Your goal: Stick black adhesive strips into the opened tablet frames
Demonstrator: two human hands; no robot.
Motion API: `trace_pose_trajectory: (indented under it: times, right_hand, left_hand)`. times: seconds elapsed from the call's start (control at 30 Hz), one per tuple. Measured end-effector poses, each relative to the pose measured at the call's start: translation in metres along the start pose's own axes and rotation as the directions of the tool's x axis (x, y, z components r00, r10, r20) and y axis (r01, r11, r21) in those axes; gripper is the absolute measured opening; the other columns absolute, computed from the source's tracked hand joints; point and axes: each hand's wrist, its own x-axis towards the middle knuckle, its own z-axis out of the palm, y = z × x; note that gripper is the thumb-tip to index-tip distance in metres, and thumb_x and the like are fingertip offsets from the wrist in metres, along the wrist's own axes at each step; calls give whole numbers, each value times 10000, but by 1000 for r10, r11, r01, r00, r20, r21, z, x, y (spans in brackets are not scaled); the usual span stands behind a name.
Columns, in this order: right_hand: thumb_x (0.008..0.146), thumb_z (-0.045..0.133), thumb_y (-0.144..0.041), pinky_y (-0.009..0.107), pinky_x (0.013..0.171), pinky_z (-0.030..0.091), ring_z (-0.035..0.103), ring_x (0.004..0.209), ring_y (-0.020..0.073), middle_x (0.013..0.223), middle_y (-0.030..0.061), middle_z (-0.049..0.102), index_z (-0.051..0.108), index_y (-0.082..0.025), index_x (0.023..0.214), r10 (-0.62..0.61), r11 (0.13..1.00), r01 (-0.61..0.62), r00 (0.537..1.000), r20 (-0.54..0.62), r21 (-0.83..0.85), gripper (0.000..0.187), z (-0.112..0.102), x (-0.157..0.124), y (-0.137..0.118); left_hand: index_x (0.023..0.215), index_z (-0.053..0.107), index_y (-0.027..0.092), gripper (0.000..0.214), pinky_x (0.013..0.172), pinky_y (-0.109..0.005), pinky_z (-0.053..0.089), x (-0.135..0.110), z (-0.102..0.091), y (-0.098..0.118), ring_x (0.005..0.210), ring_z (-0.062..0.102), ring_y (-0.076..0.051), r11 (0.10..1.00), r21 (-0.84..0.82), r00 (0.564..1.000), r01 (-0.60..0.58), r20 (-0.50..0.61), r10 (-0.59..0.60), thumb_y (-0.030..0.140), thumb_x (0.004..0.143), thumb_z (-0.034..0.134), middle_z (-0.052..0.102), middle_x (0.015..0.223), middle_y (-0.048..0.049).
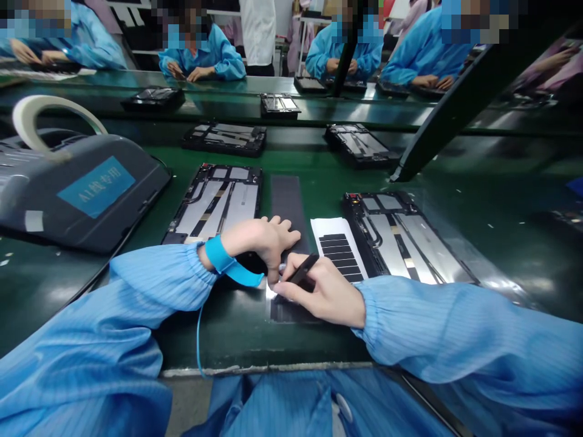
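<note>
My left hand, with a blue wrist strap at its wrist, lies with fingers spread over a dark, glossy strip. Its thumb points down close to the fingertips of my right hand. That hand is closed around a slim black pen-like tool; its tip is hidden by the fingers. A white sheet with black rectangular stickers lies just beyond the right hand. Opened tablets flank the hands: one tablet at the left, partly behind my left hand, another tablet at the right.
A grey machine with a pale curved handle stands at the left. Farther back lie more opened tablets. A dark slanted post rises at the right. Across the bench, co-workers in blue smocks sit with their hands on the work surface.
</note>
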Motion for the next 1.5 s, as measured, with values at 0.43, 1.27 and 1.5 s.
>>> trace_pose_trajectory:
  times: [0.43,1.27,1.5]
  right_hand:
    - [799,552,-355,223,586,460,580,662,122,704,16,585,546,-142,721,15,990,17,973,-230,139,227,-47,-1,-18]
    - [877,417,-337,147,243,284,404,252,52,463,-51,508,450,-157,766,314,949,-299,886,-340,97,214,-123,-13,79]
    - [881,418,-331,139,239,278,406,252,48,452,-52,503,444,-157,762,311,950,-297,873,-374,95,212,-123,-13,78]
  left_hand:
    - [904,524,191,629,709,-384,405,-5,-1,-5,917,451,-315,999,13,999,-39,-34,39,355,347,764,480,954,-78]
    - [961,297,207,270,871,-417,400,49,41,65,1091,410,-233,839,-198,643,-506,-735,214,159,777,488,391,1129,-126]
    - [949,303,224,246,872,-451,397,47,43,65,1085,408,-240,819,-169,613,-548,-747,257,133,792,469,421,1162,-119]
